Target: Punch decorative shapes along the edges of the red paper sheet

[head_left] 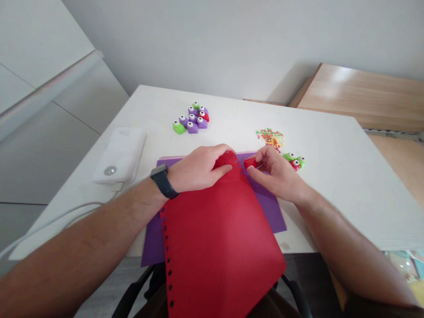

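A red paper sheet (218, 238) lies on a purple paper sheet (268, 212), its near end hanging past the near edge of the bench (318, 212). Small star-shaped holes run down its left edge and along its far right edge. The left hand (195, 170), with a black watch (161, 181) on the wrist, rests on the sheet's far corner, fingers close together and pressing down. The right hand (274, 174) is clamped on a red paper punch (250, 163), thumb and fingers pinching it at the sheet's edge. Just beyond the right hand sit three punches (294, 160), beside a scatter of small paper cutouts (270, 139). A cluster of purple, green and red punches (191, 119) stands nearer the far edge. A white power bank (119, 154) lies near the left edge, its white cable (56, 221) trailing off the bench.
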Motion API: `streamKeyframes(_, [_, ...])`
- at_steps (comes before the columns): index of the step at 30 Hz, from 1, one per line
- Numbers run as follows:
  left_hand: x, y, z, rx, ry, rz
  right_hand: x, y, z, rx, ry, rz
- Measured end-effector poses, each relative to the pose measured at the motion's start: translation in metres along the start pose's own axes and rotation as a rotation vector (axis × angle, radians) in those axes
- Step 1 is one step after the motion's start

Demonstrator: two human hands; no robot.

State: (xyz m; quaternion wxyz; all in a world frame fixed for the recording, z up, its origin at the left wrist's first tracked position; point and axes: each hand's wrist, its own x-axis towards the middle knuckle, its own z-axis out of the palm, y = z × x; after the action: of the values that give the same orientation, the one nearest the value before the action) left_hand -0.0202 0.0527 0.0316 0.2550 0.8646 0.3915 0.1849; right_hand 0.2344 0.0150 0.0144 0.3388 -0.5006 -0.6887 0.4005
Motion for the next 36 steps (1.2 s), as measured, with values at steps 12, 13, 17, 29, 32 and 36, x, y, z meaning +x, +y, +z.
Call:
streamKeyframes(12, [-0.001,-0.002,0.002,-0.004,0.02,0.002,0.012,-0.007,-0.011,0.492,0.081,0.241])
streamKeyframes(13, [-0.001,-0.001,0.002,-0.007,0.013,0.0,0.012,-0.007,-0.012,0.518,0.082,0.256])
streamKeyframes(17, [-0.002,0.0,0.002,-0.006,-0.002,-0.009,0.014,-0.01,-0.015,0.553,0.094,0.298])
streamKeyframes(29, [-0.002,0.002,0.002,0.018,-0.017,-0.017,0.02,-0.004,-0.035,0.419,0.253,0.2])
streamKeyframes(32, [-0.002,0.002,0.001,0.023,-0.026,-0.022,0.023,-0.002,-0.046,0.272,0.357,0.218])
streamKeyframes(36, [-0.001,0.003,0.002,0.031,-0.033,-0.015,0.025,-0.002,-0.058,0.152,0.382,0.308])
